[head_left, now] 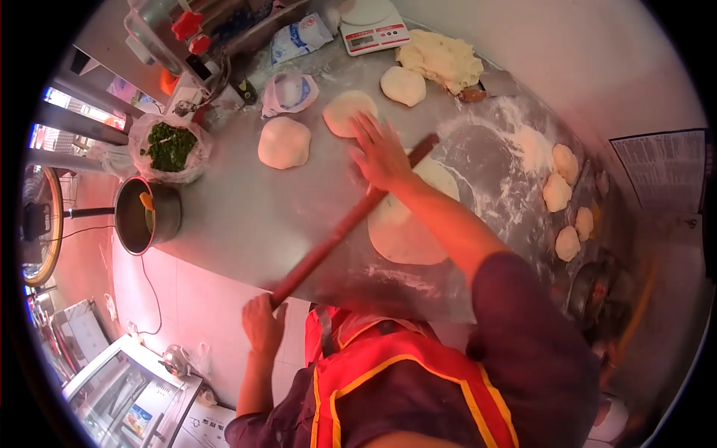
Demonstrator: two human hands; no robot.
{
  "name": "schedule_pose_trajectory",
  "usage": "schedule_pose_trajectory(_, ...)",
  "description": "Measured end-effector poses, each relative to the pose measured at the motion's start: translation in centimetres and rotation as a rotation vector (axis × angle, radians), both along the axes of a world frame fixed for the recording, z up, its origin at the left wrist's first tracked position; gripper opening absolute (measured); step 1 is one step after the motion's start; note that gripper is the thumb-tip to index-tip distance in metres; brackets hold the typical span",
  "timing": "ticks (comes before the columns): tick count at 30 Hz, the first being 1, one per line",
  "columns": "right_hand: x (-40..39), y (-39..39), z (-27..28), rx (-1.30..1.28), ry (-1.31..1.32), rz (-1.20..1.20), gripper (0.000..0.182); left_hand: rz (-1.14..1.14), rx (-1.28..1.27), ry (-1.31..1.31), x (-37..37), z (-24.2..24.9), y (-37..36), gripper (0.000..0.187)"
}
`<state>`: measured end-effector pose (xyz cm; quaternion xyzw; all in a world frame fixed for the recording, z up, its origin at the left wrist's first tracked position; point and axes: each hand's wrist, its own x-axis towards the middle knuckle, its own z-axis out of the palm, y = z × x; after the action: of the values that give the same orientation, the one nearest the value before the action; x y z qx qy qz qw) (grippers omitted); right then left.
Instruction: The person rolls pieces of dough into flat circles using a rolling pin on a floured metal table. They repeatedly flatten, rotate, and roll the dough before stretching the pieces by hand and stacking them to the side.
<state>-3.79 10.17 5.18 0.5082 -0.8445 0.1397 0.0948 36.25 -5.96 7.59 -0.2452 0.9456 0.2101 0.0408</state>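
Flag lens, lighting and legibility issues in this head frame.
Head view: fisheye bows the front edge of the metal worktop, corners go black. Head view: pinkish-red cast on the tiled floor and left hand; bright patches blown out at far left. Head view: print on the wall sheet unreadable.

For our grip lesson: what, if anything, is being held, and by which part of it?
The left hand holds the rolling pin by its near end; the right hand, extended over a dough round, shows no grip.
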Motion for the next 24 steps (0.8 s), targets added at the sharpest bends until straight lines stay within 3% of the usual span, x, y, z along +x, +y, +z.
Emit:
schedule_pose_trajectory(1, -0.9, -1.6, -0.4, -0.177, -0.031, -0.019, 0.064, -0.005, -0.031, 0.020, -0.4, -0.1, -0.5, 0.025)
schedule_pose_trajectory(4, -0.1, 0.7, -0.8, -0.177, -0.018, 0.116, 0.063, -0.017, 0.031, -0.010, -0.3, -0.2, 0.7, 0.027)
schedule_pose_trajectory(6, 3.7, 8.1, 0.6, 0.078, -0.172, 0.013, 0.061, -0.062, 0.076, -0.099, 0.7, -0.7, 3.5, 0.028)
schedule_pose_trajectory(8, 7.3, 16.5, 0.1, 0.076, -0.338, -0.054, 0.061, -0.096, 0.150, -0.170, 1.5, -1.2, 6.7, 0.025)
schedule_pose_trajectory(11, 9.7, 21.2, 0.9, 0.011, -0.245, -0.009, 0.062, -0.098, 0.172, -0.239, 1.9, -0.9, 9.3, 0.026)
schedule_pose_trajectory(13, 6.9, 16.8, 1.1, 0.096, -0.132, 0.019, 0.060, -0.075, 0.110, -0.261, 1.6, -0.7, 9.2, 0.027)
schedule_pose_trajectory(14, 5.4, 13.8, 0.7, -0.143, -0.170, 0.048, 0.060, -0.064, 0.082, -0.273, 1.5, -0.7, 9.1, 0.028)
schedule_pose_trajectory(15, 5.0, 11.9, 1.0, -0.081, -0.198, 0.016, 0.060, -0.108, 0.066, -0.245, 1.3, -0.7, 9.1, 0.028)
schedule_pose_trajectory(18, 6.6, 14.7, -0.9, -0.049, -0.184, -0.033, 0.059, -0.113, 0.082, -0.263, 1.7, -1.6, 10.7, 0.028)
schedule_pose_trajectory(21, 10.8, 23.5, -0.5, 0.095, -0.178, -0.084, 0.059, -0.151, 0.193, -0.342, 1.3, -1.8, 14.6, 0.026)
schedule_pose_trajectory(22, 12.1, 26.1, -0.4, 0.005, -0.331, -0.108, 0.060, -0.175, 0.201, -0.352, 1.1, -1.6, 15.7, 0.024)
schedule_pose_trajectory(24, 14.9, 30.6, 0.3, 0.002, -0.293, -0.129, 0.061, -0.198, 0.153, -0.257, 0.9, -1.3, 16.0, 0.021)
